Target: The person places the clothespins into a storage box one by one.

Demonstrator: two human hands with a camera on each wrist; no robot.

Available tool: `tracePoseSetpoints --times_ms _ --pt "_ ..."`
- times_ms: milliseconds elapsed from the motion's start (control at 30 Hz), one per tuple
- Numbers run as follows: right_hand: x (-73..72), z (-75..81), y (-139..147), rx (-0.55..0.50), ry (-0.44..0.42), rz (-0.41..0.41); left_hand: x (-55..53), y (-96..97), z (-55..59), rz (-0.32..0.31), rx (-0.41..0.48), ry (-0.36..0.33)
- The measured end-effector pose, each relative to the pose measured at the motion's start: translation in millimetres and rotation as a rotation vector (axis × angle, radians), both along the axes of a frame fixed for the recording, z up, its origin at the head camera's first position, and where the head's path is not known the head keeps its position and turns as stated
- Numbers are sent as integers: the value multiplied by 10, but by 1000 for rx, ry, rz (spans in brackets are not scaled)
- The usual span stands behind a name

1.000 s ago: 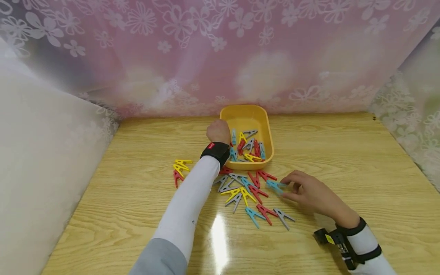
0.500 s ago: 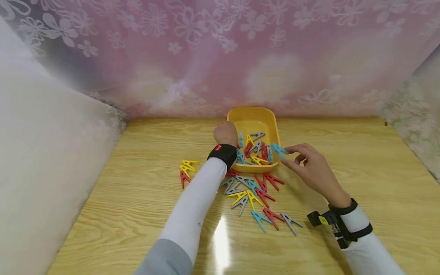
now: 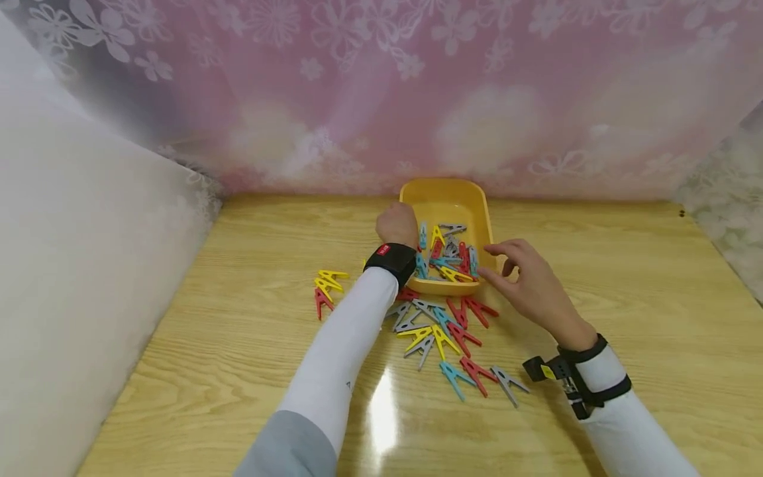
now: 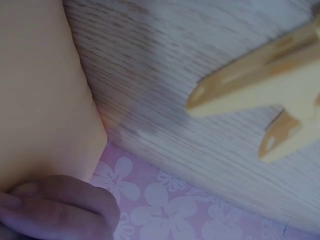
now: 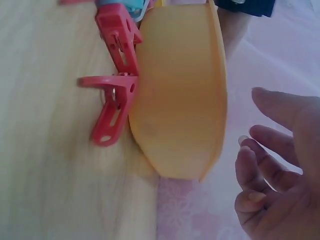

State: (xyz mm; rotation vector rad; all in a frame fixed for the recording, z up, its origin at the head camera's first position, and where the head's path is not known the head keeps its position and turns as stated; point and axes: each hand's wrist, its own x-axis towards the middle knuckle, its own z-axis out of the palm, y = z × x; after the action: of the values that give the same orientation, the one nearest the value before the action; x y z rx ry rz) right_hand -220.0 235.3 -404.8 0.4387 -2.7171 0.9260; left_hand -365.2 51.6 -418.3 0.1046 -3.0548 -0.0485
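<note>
A yellow plastic bin (image 3: pixel 444 190) stands at the table's back edge with gray, red, yellow and blue clothespins inside. At its left side my left hand (image 3: pixel 397 224) grips the bin; the left wrist view shows curled fingers (image 4: pixel 65 207) against its wall. My right hand (image 3: pixel 527 281) is just right of the bin, thumb and forefinger spread with nothing between them. A blue clothespin (image 3: pixel 444 262) lies on the pile inside. In the right wrist view, the hand's relaxed fingers (image 5: pixel 275 142) are apart from the bin's outer wall (image 5: pixel 175 95).
Several loose clothespins, including a yellow one (image 3: pixel 444 341), lie in front of the bin. Red clothespins (image 5: pixel 117 45) lie right by its front wall. Left of the left sleeve (image 3: pixel 342 351) are yellow clothespins (image 3: pixel 330 275) and a red one (image 3: pixel 322 303). A flowered curtain (image 3: pixel 357 99) hangs behind.
My right hand has lifted a blue clothespin from the table to the bin and let it go inside. The left hand stays at the bin's left side.
</note>
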Motion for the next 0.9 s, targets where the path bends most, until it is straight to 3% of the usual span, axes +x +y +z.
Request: tracePoseSetpoints --times_ms 133,400,900 --pt "156 -3 145 -9 -24 -23 3 15 35 -1 -17 -11" --pt "460 -20 354 33 -134 6 4 13 2 6 17 -27" --pt "857 -52 424 60 -282 23 1 -9 8 -37 34 -19"
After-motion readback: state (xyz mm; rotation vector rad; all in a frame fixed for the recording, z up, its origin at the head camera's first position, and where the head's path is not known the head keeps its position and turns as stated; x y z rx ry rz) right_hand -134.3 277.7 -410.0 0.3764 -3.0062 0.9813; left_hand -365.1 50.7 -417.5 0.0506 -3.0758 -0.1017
